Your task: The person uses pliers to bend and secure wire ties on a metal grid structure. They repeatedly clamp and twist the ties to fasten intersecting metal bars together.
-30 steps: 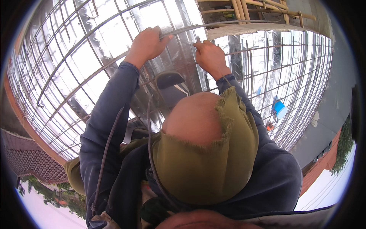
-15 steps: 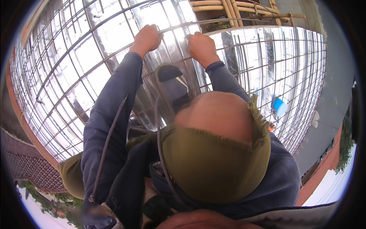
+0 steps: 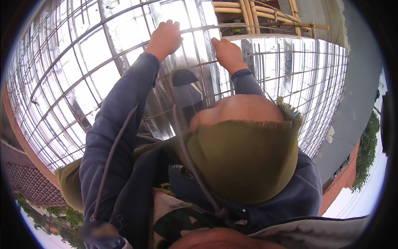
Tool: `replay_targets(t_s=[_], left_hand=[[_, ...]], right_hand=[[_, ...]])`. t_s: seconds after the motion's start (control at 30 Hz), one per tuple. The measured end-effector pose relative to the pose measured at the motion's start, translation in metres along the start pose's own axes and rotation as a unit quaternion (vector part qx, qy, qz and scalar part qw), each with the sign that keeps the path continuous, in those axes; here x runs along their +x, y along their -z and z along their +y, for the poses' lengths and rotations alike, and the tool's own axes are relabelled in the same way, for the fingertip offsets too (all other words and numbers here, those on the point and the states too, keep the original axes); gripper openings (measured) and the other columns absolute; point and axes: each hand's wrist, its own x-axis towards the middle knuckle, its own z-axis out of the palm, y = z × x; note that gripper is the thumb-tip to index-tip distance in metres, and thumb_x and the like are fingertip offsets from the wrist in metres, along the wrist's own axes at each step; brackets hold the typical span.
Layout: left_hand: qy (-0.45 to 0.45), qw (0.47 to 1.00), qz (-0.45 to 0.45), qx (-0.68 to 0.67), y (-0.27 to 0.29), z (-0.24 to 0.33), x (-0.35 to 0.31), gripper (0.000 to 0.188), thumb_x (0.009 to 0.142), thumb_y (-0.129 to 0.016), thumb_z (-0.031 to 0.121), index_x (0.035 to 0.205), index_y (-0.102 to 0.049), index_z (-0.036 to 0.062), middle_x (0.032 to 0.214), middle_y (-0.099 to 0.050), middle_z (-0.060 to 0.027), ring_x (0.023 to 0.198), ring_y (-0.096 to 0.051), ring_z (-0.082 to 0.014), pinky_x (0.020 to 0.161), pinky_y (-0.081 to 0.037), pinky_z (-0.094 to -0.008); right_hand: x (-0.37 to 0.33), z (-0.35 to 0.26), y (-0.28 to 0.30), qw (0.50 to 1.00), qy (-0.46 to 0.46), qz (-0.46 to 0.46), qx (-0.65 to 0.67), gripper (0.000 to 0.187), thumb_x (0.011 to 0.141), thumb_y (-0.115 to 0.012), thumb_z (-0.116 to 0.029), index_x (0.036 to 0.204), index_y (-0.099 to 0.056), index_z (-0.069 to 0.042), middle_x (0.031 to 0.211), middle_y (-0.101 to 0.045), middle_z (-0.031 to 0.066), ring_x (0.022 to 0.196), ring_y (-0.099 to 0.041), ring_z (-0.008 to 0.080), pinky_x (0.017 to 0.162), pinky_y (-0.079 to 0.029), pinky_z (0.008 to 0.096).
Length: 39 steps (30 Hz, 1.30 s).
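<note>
My left hand is closed around a steel bar of the mesh, its fingers curled over it at the top. That grey bar comes out to the right of my fist and runs on past the sheet's edge. A little lower to the right, my right hand is closed, thumb and forefinger pinched near the sheet edge. Whatever it pinches, if anything, is too small to make out. Both hands are above the steel mesh, which lies over shiny silver sheeting.
My bent knee, in frayed olive cloth, fills the lower middle. Between my arms a dark rounded shape like a shoe toe rests over the mesh. Bamboo poles stand beyond. A grey wall borders the right; a tiled roof lies lower left.
My right hand has shifted right and slightly down, away from the left. My left hand has risen a little in view. A blue cup-like object at the right is now out of sight.
</note>
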Motion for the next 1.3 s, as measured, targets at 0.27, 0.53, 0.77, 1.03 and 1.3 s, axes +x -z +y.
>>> replay_targets(t_s=[0.27,0.53,0.77,1.03,1.3], left_hand=[[-0.241,0.966,0.092,-0.003,0.017,0.016,0.007,0.033,0.100,-0.074,0.036,0.129,-0.075,0.0218,0.138,-0.068,0.0045,0.133,-0.058,-0.0246,0.110,-0.046,-0.0445],[-0.259,0.965,-0.019,0.018,0.024,0.013,0.006,0.019,0.102,-0.068,0.022,0.116,-0.080,0.0206,0.108,-0.076,0.0051,0.120,-0.063,-0.0168,0.114,-0.041,-0.0432],[-0.213,0.977,0.010,0.025,0.014,0.020,0.004,0.019,0.101,-0.071,0.022,0.116,-0.079,0.0172,0.101,-0.076,0.0029,0.109,-0.065,-0.0181,0.110,-0.043,-0.0426],[0.022,0.993,-0.109,0.048,0.029,-0.008,0.015,0.050,0.108,-0.058,0.054,0.111,-0.071,0.0050,0.090,-0.076,-0.0176,0.087,-0.077,-0.0360,0.080,-0.059,-0.0508],[0.089,0.977,-0.194,0.011,0.018,-0.009,0.014,0.067,0.113,-0.038,0.062,0.113,-0.070,0.0034,0.095,-0.078,-0.0219,0.093,-0.077,-0.0413,0.085,-0.060,-0.0534]], right_hand=[[-0.009,0.002,0.036,0.985,0.094,0.045,0.140,0.019,0.107,-0.060,-0.019,0.119,-0.072,-0.012,0.105,-0.073,0.0154,0.098,-0.070,0.0405,0.083,-0.054,0.0526],[-0.008,0.004,0.044,0.977,0.076,-0.009,0.200,0.019,0.106,-0.061,-0.019,0.119,-0.071,-0.010,0.101,-0.075,0.0176,0.094,-0.069,0.0429,0.082,-0.054,0.0512],[0.007,-0.019,0.033,0.960,0.052,0.013,0.276,0.020,0.105,-0.063,-0.020,0.118,-0.070,-0.007,0.096,-0.075,0.0226,0.092,-0.071,0.0450,0.082,-0.055,0.0519],[0.018,-0.011,0.000,0.950,-0.067,0.028,0.302,0.019,0.101,-0.066,-0.018,0.116,-0.074,-0.008,0.095,-0.076,0.0188,0.090,-0.074,0.0406,0.080,-0.057,0.0504],[0.041,-0.018,-0.026,0.946,0.007,0.158,0.284,0.016,0.095,-0.071,-0.015,0.105,-0.081,-0.008,0.098,-0.072,0.0148,0.089,-0.072,0.0373,0.083,-0.057,0.0466]])
